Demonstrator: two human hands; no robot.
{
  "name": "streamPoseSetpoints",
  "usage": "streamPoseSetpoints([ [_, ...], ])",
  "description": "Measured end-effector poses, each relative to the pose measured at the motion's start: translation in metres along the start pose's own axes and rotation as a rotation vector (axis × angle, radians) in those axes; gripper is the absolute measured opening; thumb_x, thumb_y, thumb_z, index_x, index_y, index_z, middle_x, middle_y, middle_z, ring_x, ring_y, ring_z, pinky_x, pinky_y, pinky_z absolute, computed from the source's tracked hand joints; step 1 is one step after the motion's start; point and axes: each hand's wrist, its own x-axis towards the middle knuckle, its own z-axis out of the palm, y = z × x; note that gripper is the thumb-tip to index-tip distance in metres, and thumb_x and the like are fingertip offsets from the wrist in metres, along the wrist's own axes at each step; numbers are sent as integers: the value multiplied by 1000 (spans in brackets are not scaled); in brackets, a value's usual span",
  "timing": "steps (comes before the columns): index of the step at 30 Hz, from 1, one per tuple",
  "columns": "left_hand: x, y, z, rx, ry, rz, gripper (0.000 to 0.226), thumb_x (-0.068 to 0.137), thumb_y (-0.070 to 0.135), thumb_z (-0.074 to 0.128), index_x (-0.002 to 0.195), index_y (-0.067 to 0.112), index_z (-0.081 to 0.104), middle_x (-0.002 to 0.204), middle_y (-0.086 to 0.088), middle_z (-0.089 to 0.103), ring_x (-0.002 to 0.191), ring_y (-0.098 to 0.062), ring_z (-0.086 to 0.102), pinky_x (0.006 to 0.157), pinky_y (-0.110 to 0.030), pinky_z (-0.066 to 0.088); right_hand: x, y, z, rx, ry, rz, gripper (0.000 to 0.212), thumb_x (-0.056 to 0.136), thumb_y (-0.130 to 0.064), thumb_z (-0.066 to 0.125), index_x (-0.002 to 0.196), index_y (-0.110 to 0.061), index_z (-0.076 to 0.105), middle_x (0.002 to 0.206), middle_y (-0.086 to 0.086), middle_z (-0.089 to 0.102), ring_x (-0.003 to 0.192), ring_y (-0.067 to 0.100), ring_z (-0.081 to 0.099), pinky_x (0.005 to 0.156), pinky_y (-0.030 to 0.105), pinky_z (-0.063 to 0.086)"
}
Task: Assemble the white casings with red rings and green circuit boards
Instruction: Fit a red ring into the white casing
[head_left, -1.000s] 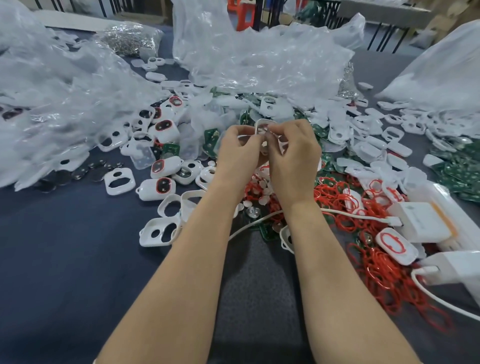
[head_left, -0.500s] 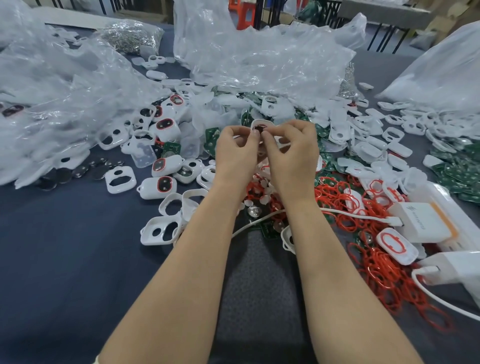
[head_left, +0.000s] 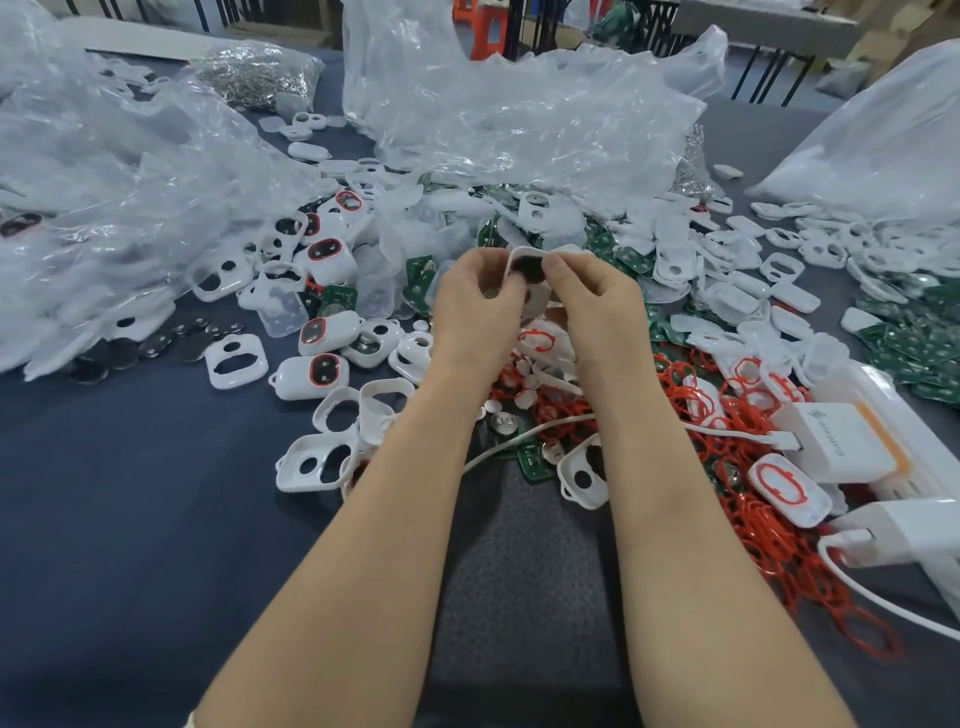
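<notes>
Casing (head_left: 535, 296) pinched between left hand (head_left: 475, 312) and right hand (head_left: 597, 312), 12 o'clock; probably light, stiff, slick: hold by rim.

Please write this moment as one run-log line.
phase: assembly | left hand: pinches casing | right hand: pinches casing | casing: held clear of table
</notes>
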Motion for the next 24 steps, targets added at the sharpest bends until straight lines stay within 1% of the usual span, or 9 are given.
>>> streamPoseSetpoints([
  [4, -1, 0, 1, -48, -15, -31, 1, 93, 21, 62, 92, 21, 63, 92, -6, 69, 92, -24, 68, 87, -50, 55, 0, 0, 5, 51, 44, 48, 20, 94, -13, 57, 105, 0, 67, 101, 20, 67, 92, 27, 63, 90, 52, 52],
  [8, -1, -2, 1, -55, -3, -13, 8, 94, 25, 62, 90, 18, 63, 87, -4, 68, 92, -26, 68, 87, -50, 55, -1, 0, 7, 48, 46, 38, 18, 94, -12, 58, 104, 1, 66, 101, 22, 67, 94, 34, 65, 91, 54, 51],
  [10, 1, -4, 1, 12, 38, 25, 6, 95, 20, 59, 91, 17, 62, 85, 0, 66, 90, -22, 68, 85, -41, 56, -2, 1, 7, -21, 32, -19, 16, 93, -13, 59, 101, -2, 67, 97, 17, 69, 93, 30, 66, 88, 49, 53],
  [13, 4, -8, 0, 125, 104, 94, 7, 95, 17, 58, 89, 17, 62, 82, 7, 63, 82, -12, 63, 73, -13, 50, -3, 2, 8, -132, -13, -81, 7, 90, -10, 61, 96, -10, 64, 90, 7, 69, 84, 20, 66, 84, 41, 55],
  [14, 4, -8, 0, 158, 111, 114, 7, 95, 16, 59, 88, 18, 61, 81, 10, 62, 80, -8, 61, 68, -8, 46, -2, 3, 8, -164, -12, -90, 7, 89, -10, 61, 96, -12, 63, 90, 7, 68, 85, 21, 66, 84, 41, 55],
  [16, 4, -9, 1, 177, 78, 116, 6, 94, 14, 59, 90, 18, 62, 81, 11, 63, 79, -4, 61, 67, -6, 45, -1, 4, 6, -211, 24, -100, 6, 89, -10, 61, 95, -12, 61, 91, 6, 67, 88, 22, 65, 85, 42, 53],
  [19, 3, -9, 4, 192, 3, 96, 12, 93, 10, 57, 101, 16, 63, 88, 3, 69, 81, -9, 66, 71, -14, 50, -2, 4, 5, -207, 80, -77, 6, 89, -11, 63, 95, -12, 63, 90, 3, 66, 89, 21, 64, 85, 41, 53],
  [21, 1, -9, 3, 211, 43, 119, 14, 93, 9, 56, 97, 20, 61, 80, 7, 67, 71, -3, 65, 66, -10, 47, -4, 4, 8, -249, 134, -101, 13, 88, -14, 65, 101, -12, 62, 95, 6, 65, 89, 21, 62, 85, 37, 51],
  [24, -4, -6, 1, 202, 166, 193, 15, 93, 10, 55, 91, 24, 60, 74, 15, 63, 65, 7, 60, 60, -4, 43, -11, 1, 16, -315, 232, -263, 20, 88, -18, 67, 104, -9, 62, 98, 7, 64, 82, 16, 61, 78, 25, 49],
])
